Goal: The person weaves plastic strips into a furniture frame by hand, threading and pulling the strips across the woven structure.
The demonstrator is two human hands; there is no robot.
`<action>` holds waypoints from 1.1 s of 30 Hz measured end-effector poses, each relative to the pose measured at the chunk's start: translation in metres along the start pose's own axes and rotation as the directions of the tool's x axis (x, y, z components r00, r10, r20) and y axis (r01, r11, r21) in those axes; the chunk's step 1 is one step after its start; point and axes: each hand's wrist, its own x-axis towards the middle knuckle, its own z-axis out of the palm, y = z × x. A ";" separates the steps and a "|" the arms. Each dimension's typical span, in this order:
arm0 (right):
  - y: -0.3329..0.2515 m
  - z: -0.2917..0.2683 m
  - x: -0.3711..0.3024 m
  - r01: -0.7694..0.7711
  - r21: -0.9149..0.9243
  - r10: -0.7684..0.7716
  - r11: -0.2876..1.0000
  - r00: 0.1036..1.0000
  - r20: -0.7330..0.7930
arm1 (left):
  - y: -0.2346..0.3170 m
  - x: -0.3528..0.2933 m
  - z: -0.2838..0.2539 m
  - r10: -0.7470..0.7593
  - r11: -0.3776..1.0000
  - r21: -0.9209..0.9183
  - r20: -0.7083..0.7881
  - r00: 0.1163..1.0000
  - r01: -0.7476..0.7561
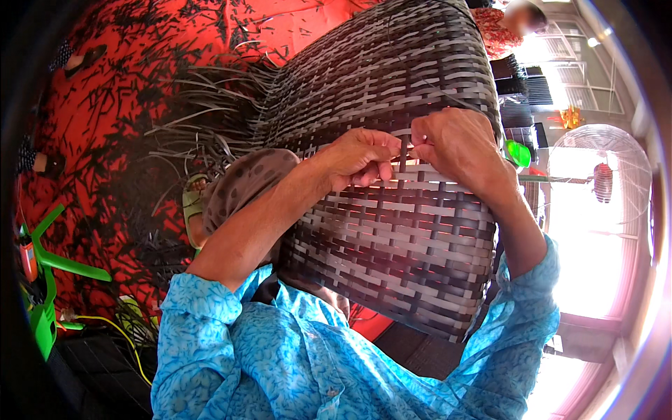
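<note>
A large woven panel point(392, 231) of flat grey and dark brown plastic strips lies across my lap, bending up and away from me. My left hand point(360, 157) is closed in a pinch at a strip near the middle of the weave, its other fingers curled over the surface. Close beside it, my right hand point(458, 150) pinches at the same spot with thumb and forefinger. Between the fingertips a dark strip point(404, 148) shows, with a gap in the weave around it. Long loose strip ends point(203, 115) fan out from the panel's left side.
Red floor covering point(140, 42) is strewn with dark strip cuttings. Green plastic parts point(45, 280) and a yellow cord point(115, 325) lie at left. A round fan point(602, 164) stands at right. Another person point(498, 31) is at the far right; others' feet show at the left edge.
</note>
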 end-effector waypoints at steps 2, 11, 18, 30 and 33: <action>-0.001 0.000 0.000 0.008 -0.006 -0.008 1.000 1.000 0.010 | -0.001 -0.001 0.000 0.014 1.000 -0.002 -0.059 0.998 -0.014; -0.005 -0.008 0.000 0.002 0.095 0.005 0.995 0.997 -0.076 | -0.019 -0.016 -0.035 0.084 0.996 0.003 -0.183 0.980 -0.085; 0.000 0.021 0.032 0.261 0.275 -0.286 0.925 0.957 0.055 | -0.015 -0.033 -0.041 0.086 0.957 -0.260 -0.162 0.983 -0.127; -0.003 0.019 0.045 -0.024 0.347 -0.066 0.938 0.967 0.245 | -0.012 -0.023 -0.024 -0.098 0.970 0.208 -0.147 0.984 0.128; -0.006 0.018 0.049 -0.008 0.172 -0.051 0.985 0.941 0.336 | -0.014 -0.017 -0.028 -0.119 0.967 0.217 -0.068 0.991 0.131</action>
